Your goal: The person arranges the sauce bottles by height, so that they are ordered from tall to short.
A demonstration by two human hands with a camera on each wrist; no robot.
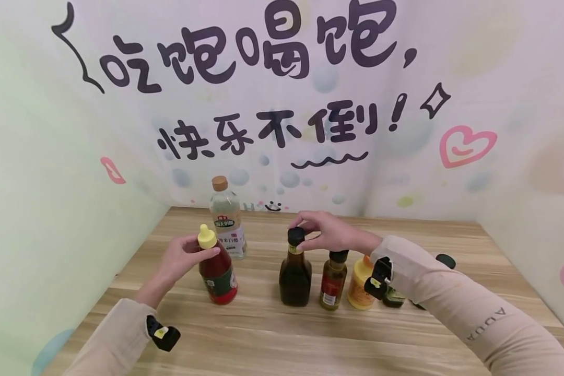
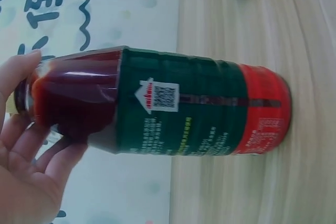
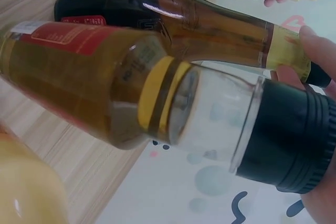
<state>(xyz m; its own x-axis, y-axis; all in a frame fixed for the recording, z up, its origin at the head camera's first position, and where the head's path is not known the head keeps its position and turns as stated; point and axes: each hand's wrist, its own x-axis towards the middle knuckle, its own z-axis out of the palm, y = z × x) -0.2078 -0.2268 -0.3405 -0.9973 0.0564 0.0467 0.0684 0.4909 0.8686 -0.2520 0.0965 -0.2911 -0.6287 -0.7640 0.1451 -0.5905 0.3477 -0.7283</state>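
Observation:
My left hand (image 1: 180,258) holds a ketchup bottle (image 1: 218,279) around its neck, just under the yellow nozzle cap. In the left wrist view the bottle's green and red label (image 2: 184,103) faces the camera, its base on or close to the wooden table. The right hand (image 1: 331,233) pinches the neck of a dark brown sauce bottle (image 1: 295,282) below its black cap. That bottle stands upright. Right beside it is a smaller bottle (image 1: 332,282) with a red label and black cap, which fills much of the right wrist view.
Behind the ketchup stands a clear white vinegar bottle (image 1: 227,209) with a brown cap. A yellow bottle (image 1: 360,287) and a small green-labelled one (image 1: 394,297) line up under my right forearm, with a dark cap (image 1: 445,260) farther right. A printed cloth (image 1: 282,183) hangs behind the table.

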